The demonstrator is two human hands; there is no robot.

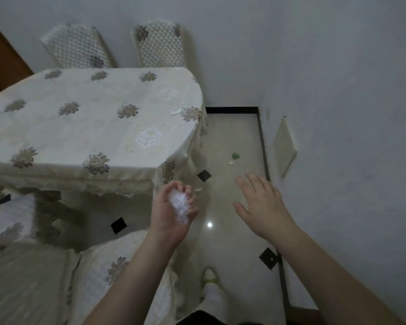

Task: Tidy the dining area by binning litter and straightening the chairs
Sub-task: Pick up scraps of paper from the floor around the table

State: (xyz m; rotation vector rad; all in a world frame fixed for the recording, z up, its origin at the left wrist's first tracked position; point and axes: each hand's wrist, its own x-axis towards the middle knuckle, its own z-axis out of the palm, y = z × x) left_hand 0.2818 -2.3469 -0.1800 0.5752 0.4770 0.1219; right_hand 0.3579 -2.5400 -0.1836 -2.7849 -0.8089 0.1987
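Left hand (171, 207) closed on crumpled white litter (180, 206); right hand (260, 202) open, empty, the nearer to green scrap (235, 156) and white scrap (231, 162) lying on floor (223, 137) ahead, beyond its fingertips, by table (80, 118).

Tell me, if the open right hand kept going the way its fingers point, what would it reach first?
Probably the glossy beige floor, near the small white scrap and green scrap lying there. The right hand points towards them with nothing between, though depth is unclear.
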